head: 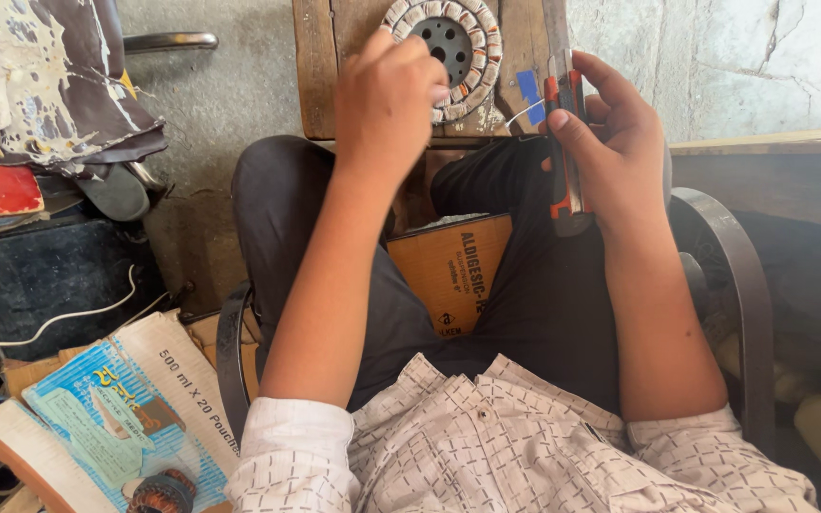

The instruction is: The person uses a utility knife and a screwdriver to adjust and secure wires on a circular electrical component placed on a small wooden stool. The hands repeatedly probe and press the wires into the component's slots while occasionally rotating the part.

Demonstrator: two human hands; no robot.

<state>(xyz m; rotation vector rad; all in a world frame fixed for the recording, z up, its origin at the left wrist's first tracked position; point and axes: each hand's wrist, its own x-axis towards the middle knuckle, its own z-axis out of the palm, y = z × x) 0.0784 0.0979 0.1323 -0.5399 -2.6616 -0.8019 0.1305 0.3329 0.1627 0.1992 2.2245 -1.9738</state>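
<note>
The person is sitting in a chair [734, 275] with two curved metal armrests, looking down at one round wound stator [448, 43] that is lying on one small wooden tabletop [320, 76] just beyond the knees. The left hand [387, 104] is reaching to the near rim of the stator, its fingers curled into a narrow grip at the windings; what they are pinching, if anything, is hidden by the knuckles. The right hand [620, 142] is holding one orange-and-grey utility knife [567, 142], its grip wrapped firmly around the handle, with the knife standing roughly upright just right of the stator. One small blue strip [530, 95] is sitting on the tabletop between stator and knife. One brown cardboard box [448, 271] is lying between the thighs. To the person's left, one printed blue-and-white carton [116, 408] is resting on the floor, with one white cable [59, 318] curling over a dark case nearby.
</note>
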